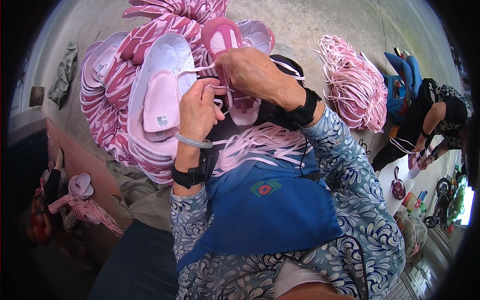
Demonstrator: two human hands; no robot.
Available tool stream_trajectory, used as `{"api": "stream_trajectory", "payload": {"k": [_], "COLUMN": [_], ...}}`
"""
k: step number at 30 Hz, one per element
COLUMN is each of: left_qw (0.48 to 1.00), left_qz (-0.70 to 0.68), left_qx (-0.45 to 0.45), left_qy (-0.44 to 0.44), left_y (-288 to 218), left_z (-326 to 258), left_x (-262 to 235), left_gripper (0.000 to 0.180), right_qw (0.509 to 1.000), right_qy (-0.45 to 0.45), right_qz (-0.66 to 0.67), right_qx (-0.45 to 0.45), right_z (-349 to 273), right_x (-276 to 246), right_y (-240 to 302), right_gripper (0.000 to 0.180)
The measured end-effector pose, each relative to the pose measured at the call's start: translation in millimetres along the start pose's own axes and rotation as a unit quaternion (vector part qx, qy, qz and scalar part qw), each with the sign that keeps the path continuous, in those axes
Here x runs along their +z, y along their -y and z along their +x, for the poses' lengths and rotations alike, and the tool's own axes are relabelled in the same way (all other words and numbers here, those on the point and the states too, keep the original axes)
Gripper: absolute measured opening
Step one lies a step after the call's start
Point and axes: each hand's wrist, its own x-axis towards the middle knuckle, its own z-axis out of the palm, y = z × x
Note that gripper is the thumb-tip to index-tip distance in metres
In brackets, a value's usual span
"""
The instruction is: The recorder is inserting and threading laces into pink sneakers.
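A pink shoe upper (220,35) with white mesh lies in front of me, its far end pointing away. My right hand (257,75) bends over it from the right, fingers closed at a pale pink shoelace (201,68) by its left side. My left hand (198,107) is just nearer, thumb and finger pinching a stretch of pale lace that leads towards the upper. The right hand hides much of the upper's middle. Many loose laces (255,145) lie across the blue apron (270,210) on my lap.
Stacked pink and white uppers (112,75) rise at the left and far side. A large heap of pink laces (352,85) lies on the concrete floor at the right. A person (435,115) works far right, another (42,215) far left beside more uppers and laces.
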Motion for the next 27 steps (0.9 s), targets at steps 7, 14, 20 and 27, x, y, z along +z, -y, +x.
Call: {"api": "stream_trajectory", "payload": {"k": [7,14,20,27], "left_qw": [0.998,0.994,0.971,0.952], "left_qz": [-0.066,0.106,0.202,0.252], "left_qx": [-0.007,0.023,0.071,0.095], "left_qy": [-0.004,-0.033,-0.106,-0.144], "left_y": [8,2,8,8], "left_z": [7,6,14,19], "left_x": [4,1,4,0], "left_gripper": [0.028,0.027,0.024,0.023], "right_qw": [0.979,0.992,0.99,0.989], "right_qy": [-0.116,-0.113,-0.132,-0.112], "right_qz": [0.153,0.034,0.009,0.073], "right_qx": [0.062,0.036,0.054,0.067], "right_z": [-11,-39,-26,-21], "right_x": [-19,-23,2,2], "right_y": [-28,-39,-44,-46], "right_gripper": [0.02,0.014,0.015,0.014]}}
